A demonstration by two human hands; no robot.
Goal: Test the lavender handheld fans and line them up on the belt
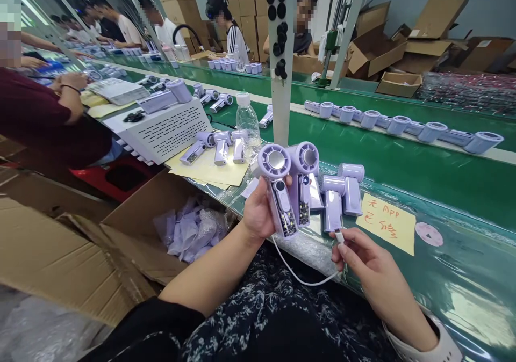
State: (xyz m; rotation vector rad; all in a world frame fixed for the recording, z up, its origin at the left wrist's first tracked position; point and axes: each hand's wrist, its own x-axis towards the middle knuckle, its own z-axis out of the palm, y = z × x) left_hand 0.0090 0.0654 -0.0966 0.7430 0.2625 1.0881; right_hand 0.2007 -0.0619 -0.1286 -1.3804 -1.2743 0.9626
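My left hand is closed round two lavender handheld fans, held upright side by side with their round heads up and clear handles down. My right hand pinches the plug of a white charging cable, which loops down from under the fans. The plug is just right of and below the fans, apart from them. Three more lavender fans lie on the green belt right behind the plug.
A yellow handwritten note lies on the belt by the fans. A water bottle, a white post and fans on yellow paper stand to the left. An open carton of plastic bags is below left. Other people sit along the line.
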